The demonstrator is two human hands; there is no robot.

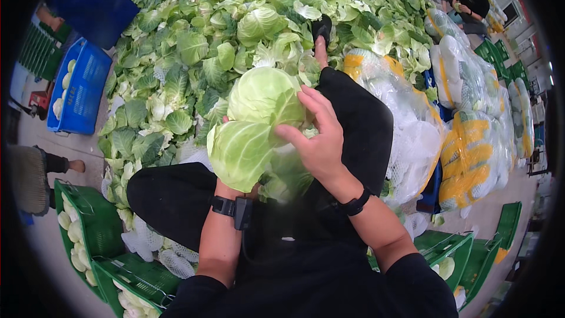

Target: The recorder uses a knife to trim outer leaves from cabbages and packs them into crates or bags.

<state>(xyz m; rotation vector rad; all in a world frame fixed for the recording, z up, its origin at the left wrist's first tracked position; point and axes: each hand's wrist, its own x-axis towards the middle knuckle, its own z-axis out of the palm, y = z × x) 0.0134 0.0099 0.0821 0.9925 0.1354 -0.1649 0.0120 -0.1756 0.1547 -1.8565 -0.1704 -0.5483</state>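
Note:
A pale green cabbage is held up over my lap, between my crossed legs. One broad outer leaf hangs loose from its lower left side. My left hand cradles the cabbage from behind and below; only a fingertip and the wrist show, the rest being covered by leaves. Against the cabbage's right side, my right hand grips with its thumb on the leaves and its fingers curved over the edge. More leaves hang below the cabbage, over my lap.
A large heap of cabbage leaves spreads ahead. Wrapped bags of cabbages stand at right. A blue crate sits at left; green crates flank me. Another person sits far right; another's foot shows at left.

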